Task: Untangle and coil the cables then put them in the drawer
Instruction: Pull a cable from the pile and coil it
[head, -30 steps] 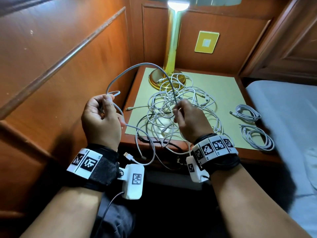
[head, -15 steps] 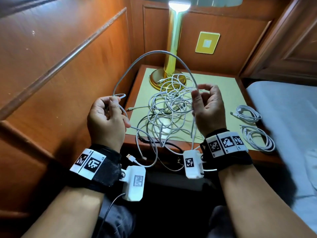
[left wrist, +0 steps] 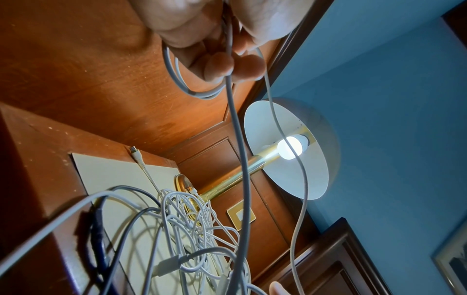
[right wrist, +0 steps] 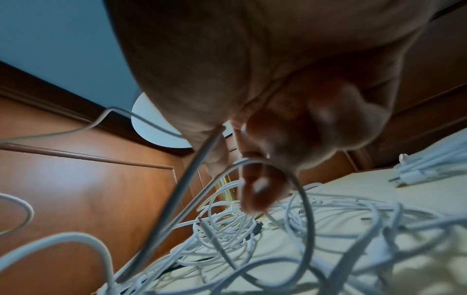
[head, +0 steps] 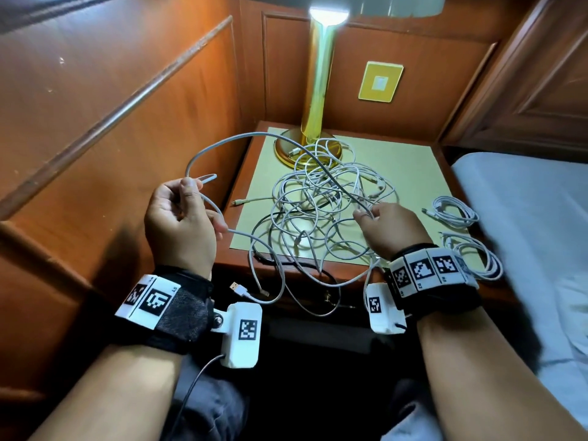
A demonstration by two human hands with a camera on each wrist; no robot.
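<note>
A tangle of white cables (head: 321, 205) lies on the yellow mat of the nightstand (head: 410, 173), with one dark cable in it. My left hand (head: 178, 214) is raised left of the table and grips small loops of a grey cable (head: 241, 138) in its fist (left wrist: 227, 51). That cable arcs up and over the pile to my right hand (head: 381, 224), which pinches it low at the pile's right edge (right wrist: 255, 159). A USB plug (head: 237, 288) dangles over the front edge.
A brass lamp (head: 313, 116) stands lit at the back of the nightstand. Two coiled white cables (head: 455, 211) (head: 477, 259) lie at the mat's right side. Wood panelling closes the left and back; a bed (head: 525, 233) is on the right.
My right hand came down from a raised position to the pile's right edge, still on the grey cable. The cable's arc dropped lower. My left hand kept its loops.
</note>
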